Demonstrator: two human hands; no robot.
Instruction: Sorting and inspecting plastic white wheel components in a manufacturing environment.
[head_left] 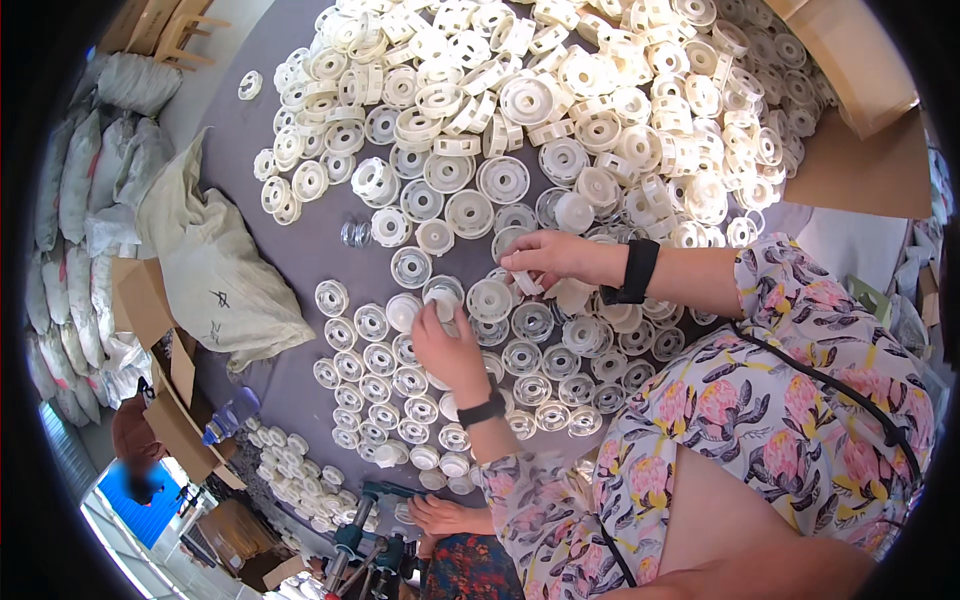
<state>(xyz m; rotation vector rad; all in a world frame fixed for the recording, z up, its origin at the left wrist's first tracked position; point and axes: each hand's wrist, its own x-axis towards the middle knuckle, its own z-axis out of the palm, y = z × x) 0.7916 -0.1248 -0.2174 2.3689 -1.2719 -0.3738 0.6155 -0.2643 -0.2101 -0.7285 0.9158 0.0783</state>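
Note:
My left hand [448, 350] reaches in from below, its fingers closed on a small white plastic cap [444, 308] above a round part with a clear rim. To its right, my right hand [556, 257] pinches a white plastic piece [527, 283], seen partly edge-on; the fingers hide some of it. Between and below the hands lie rows of round white parts [378, 358], several fitted with clear rings or white caps. Just beneath the right hand sits a wider white ring-shaped part [490, 299].
A large heap of white round parts [530, 98] covers the table's far side. Clear rings [355, 232] lie left of centre. A pale sack [210, 260] and cardboard boxes [140, 300] stand at left. Another person's hand [445, 515] is beside a green bench tool [350, 535] at the lower edge.

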